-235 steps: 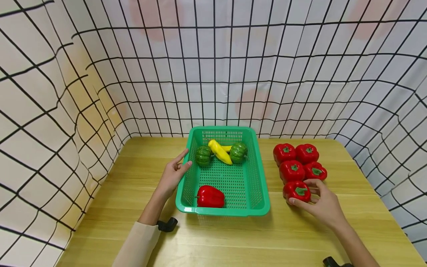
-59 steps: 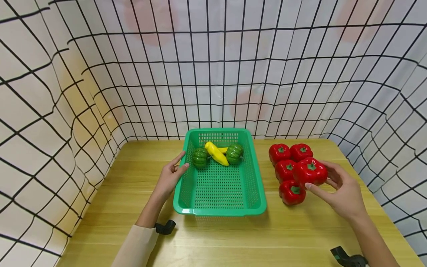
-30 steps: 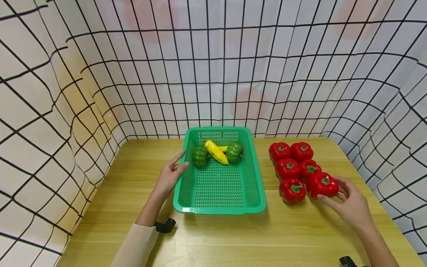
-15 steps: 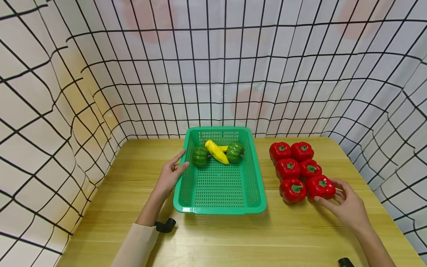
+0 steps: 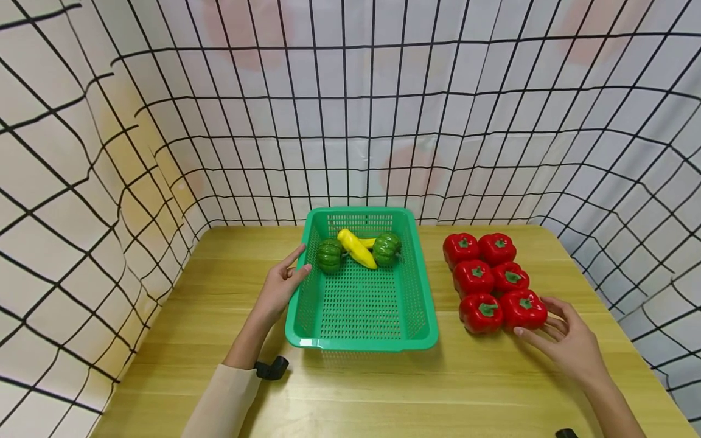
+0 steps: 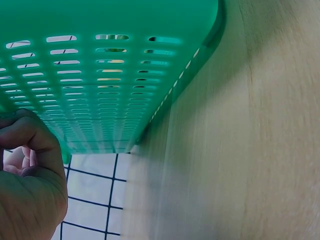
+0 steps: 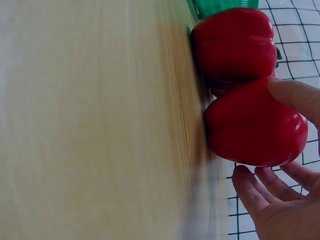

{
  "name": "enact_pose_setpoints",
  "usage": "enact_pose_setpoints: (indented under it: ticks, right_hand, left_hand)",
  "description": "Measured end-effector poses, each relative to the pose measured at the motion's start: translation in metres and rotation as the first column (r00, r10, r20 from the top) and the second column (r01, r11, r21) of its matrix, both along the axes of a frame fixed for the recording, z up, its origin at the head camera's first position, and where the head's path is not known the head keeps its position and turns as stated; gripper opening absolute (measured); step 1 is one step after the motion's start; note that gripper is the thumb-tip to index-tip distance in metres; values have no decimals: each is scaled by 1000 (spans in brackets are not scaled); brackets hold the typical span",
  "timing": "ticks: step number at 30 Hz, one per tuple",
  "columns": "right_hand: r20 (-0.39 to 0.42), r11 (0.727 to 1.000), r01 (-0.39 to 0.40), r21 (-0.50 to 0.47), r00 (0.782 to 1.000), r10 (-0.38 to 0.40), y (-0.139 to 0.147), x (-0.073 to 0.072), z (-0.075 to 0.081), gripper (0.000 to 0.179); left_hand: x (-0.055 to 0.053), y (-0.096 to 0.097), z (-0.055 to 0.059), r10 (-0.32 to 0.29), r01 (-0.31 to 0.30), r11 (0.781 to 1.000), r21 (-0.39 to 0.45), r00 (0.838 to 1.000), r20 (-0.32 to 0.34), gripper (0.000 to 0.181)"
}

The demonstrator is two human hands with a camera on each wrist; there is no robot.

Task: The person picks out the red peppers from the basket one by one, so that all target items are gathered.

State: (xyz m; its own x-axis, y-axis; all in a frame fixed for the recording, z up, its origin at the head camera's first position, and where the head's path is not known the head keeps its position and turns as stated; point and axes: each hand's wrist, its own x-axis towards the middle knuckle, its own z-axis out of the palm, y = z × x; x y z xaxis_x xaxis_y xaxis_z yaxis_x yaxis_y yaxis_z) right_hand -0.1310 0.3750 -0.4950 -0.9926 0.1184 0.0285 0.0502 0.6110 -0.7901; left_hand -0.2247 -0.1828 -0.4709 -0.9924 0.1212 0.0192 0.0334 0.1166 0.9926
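My left hand (image 5: pixel 277 289) holds the left rim of a green plastic basket (image 5: pixel 363 345), thumb and forefinger on the rim; in the left wrist view its other fingers curl beside the perforated wall. Inside the basket, toward the back, lie two green ribbed pumpkin-like vegetables (image 5: pixel 330 256) and two yellow peppers (image 5: pixel 357 249), one mostly hidden behind the other. At the right, my right hand (image 5: pixel 572 344) is spread loosely around the front-right red bell pepper (image 5: pixel 524 308). In the right wrist view its thumb touches that pepper, while the forefinger stands slightly off its side.
Several more red bell peppers (image 5: pixel 473 277) form two close columns right of the basket, all stems up. The wooden table (image 5: pixel 383 389) ends at a white sheet with black grid lines (image 5: pixel 361 152) behind and at both sides.
The red pepper that lay at the basket's front is out of it. My right hand has lowered a pepper to the front right of the group and loosened its fingers. The left hand stays put.
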Motion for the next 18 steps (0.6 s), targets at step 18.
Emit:
enact_pose_setpoints:
  ticks: [18]
  right_hand:
    - [-285, 993, -76, 95, 953, 100, 32, -25, 27, 48]
  left_hand:
    - [0, -29, 15, -64, 70, 975, -213, 997, 33, 57]
